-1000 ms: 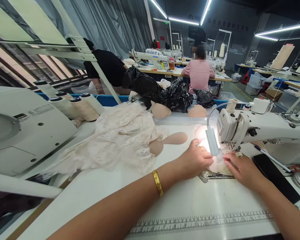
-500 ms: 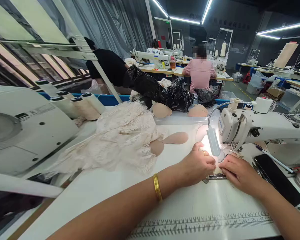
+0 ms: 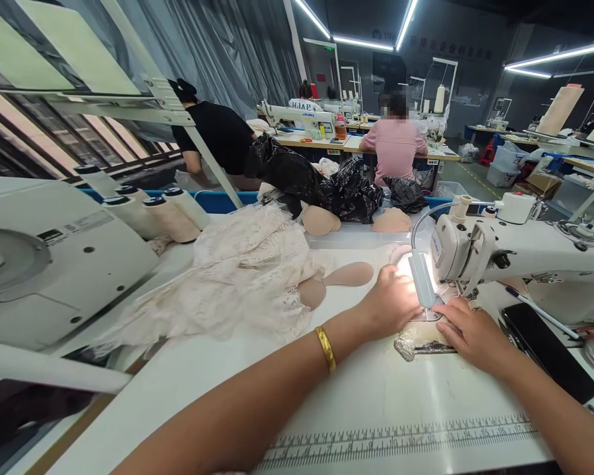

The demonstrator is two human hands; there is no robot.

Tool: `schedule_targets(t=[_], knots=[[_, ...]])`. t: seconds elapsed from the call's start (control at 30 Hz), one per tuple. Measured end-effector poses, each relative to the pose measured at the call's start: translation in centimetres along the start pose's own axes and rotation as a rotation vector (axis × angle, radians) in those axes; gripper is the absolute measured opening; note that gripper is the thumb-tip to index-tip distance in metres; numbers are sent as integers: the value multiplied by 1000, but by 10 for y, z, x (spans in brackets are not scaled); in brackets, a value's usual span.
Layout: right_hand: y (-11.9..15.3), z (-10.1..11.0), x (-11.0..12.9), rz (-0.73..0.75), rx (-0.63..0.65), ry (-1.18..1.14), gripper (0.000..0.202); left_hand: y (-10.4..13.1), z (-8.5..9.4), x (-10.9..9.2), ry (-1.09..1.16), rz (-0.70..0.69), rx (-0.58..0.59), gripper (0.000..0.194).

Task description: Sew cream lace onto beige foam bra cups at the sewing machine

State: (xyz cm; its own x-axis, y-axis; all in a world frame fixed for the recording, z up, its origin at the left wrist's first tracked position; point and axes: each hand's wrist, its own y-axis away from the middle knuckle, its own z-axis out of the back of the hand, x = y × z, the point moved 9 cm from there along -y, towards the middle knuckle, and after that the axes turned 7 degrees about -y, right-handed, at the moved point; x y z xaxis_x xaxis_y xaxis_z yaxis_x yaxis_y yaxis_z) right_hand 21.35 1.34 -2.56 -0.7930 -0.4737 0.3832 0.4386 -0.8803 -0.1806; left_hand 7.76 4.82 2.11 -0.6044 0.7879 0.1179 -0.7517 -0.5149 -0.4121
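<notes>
Counter: carries the work. Sewing machine: its foot stands just beside the right hand; were it to run, a fingertip could be caught. Lace pile: loose, trailing toward the counter's left edge; a tug could drag it off. Black bags: crumpled, contents hidden. Clear tray: beige cups appear to sit inside. Pale fabric: behind the lamp, beside the left hand; uneven pressure could skew it. Left grip: curled, hold cannot be told. Right grip: fingers bent beside the needle plate; hold cannot be told.
</notes>
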Motion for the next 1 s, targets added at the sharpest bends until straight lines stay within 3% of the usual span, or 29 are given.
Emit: schedule_targets(t=[0.1, 0.17, 0.27, 0.37, 0.43, 0.67, 0.8, 1.0], knots=[[0, 2, 1, 12, -4, -10, 27, 0, 9, 35, 9, 232, -37, 37], [1, 1, 1, 7, 1, -12, 27, 4, 4, 54, 26, 331, 44, 40], [1, 0, -2, -13, 2, -2, 28, 10, -8, 63, 54, 348, 221, 33], [1, -1, -3, -22, 2, 4, 28, 15, -8, 56, 24, 293, 281, 24], [1, -1, -3, -22, 8, -3, 28, 18, -5, 44, 30, 239, 281, 29], [1, 2, -1, -28, 11, -18, 27, 16, -4, -18, 208, -61, 58, 24], [1, 0, -3, -40, 27, -7, 28, 12, -5, -28, 126, -102, -20, 23], [1, 2, -1, -28, 5, -35, 28, 8, -4, -29, 118, -57, -24, 15]])
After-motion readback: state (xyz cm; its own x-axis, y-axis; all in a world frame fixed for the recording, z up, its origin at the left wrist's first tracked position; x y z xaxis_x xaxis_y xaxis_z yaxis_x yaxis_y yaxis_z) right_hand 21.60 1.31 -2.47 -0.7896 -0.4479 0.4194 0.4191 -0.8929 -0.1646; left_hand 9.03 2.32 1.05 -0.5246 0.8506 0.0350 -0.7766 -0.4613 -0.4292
